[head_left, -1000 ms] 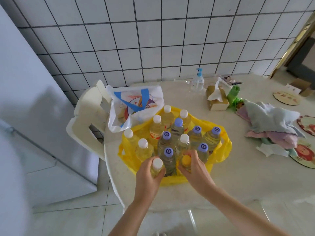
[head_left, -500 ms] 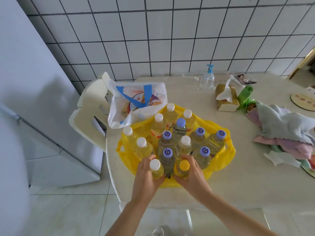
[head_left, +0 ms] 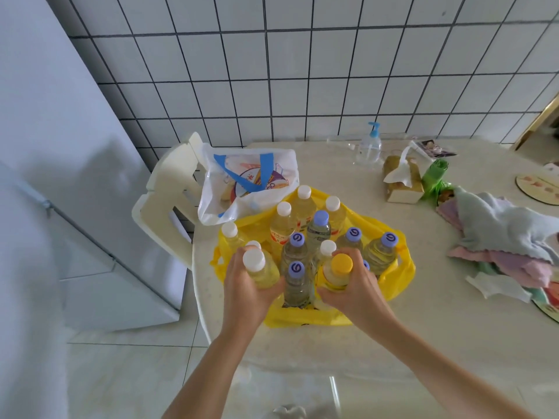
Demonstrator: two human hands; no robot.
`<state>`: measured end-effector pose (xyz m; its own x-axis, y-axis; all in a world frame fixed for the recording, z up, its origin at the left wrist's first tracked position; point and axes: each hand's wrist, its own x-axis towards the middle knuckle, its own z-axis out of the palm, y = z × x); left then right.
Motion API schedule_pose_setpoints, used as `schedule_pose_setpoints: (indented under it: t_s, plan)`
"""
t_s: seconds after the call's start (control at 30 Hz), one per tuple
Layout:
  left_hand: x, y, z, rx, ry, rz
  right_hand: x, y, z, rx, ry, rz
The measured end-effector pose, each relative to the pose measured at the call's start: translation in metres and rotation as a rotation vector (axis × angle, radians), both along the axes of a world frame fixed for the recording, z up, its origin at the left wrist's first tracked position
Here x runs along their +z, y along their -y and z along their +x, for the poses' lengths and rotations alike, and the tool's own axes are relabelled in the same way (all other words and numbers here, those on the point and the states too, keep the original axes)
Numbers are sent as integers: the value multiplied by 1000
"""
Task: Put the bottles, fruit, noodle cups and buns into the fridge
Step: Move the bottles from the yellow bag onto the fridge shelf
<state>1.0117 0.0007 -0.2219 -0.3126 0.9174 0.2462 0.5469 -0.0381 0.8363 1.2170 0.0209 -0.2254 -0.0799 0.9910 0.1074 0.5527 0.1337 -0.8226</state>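
My left hand [head_left: 245,290] is wrapped around a white-capped bottle [head_left: 261,269] of pale yellow drink, and my right hand [head_left: 352,290] grips a yellow-capped bottle [head_left: 338,272], fingers closed round its body. Both bottles sit at the near edge of the crinkled yellow plastic bag [head_left: 399,269] on the cream table [head_left: 423,343].

Counting caps in the bag: seven white, counting mine, six purple with one mostly hidden behind my right hand, and one yellow. All the bottles are clear round plastic, standing upright and packed close.

Just behind the yellow bag slumps one white printed shopping bag [head_left: 242,176], soft and glossy. Further back stand one clear pump bottle [head_left: 368,146] with a blue nozzle and one tissue box [head_left: 402,182]. A heap of folded cloths [head_left: 499,237] lies to the right. The grey fridge [head_left: 60,131] is at left.
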Motion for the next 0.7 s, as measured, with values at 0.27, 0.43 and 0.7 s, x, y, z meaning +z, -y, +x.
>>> schedule_pose_setpoints:
  t_s: [0.27,0.43,0.7]
  plan:
    - [67,38,-11,104,208,51,65,23,-6,33,-234,45]
    - [80,89,-17,220,269,94,82,57,-24,165,-341,42]
    - [77,185,-46,348,298,92,93,116,-77,494,-312,-15]
